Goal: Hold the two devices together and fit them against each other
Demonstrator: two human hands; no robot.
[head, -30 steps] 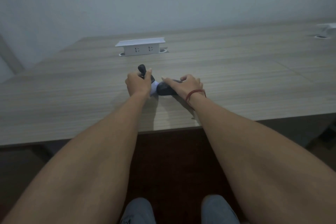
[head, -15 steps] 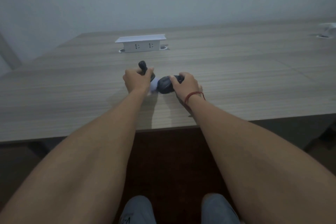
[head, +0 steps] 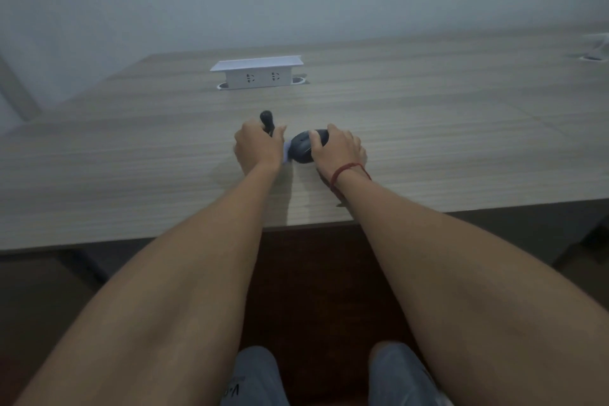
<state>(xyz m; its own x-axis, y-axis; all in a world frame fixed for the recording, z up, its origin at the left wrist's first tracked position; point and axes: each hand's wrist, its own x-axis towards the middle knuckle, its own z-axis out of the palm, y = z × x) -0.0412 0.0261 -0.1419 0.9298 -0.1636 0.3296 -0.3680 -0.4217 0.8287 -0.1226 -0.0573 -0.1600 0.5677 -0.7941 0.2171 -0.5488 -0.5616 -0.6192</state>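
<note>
Head view: your right hand [head: 337, 150] grips the dark mouse [head: 304, 150] near the bench's [head: 461, 148] front edge; your left hand [head: 258, 150], just beside it, clasps a black handle [head: 267, 120] pointing away from you.

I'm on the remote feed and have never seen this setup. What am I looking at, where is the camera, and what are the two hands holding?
There is no machine here: a person works with two bare hands. The single picture comes from a wide-angle camera worn on the person's head, looking forward and down, so both forearms stretch away from you and the knees show at the bottom. The left hand grips a black handle that sticks up past the knuckles; what tool it belongs to is hidden. The right hand, with a red cord round its wrist, holds a dark rounded object. A bit of something pale shows between the hands. All this rests on a wooden table. Farther back stands a white pop-up socket box.
</note>
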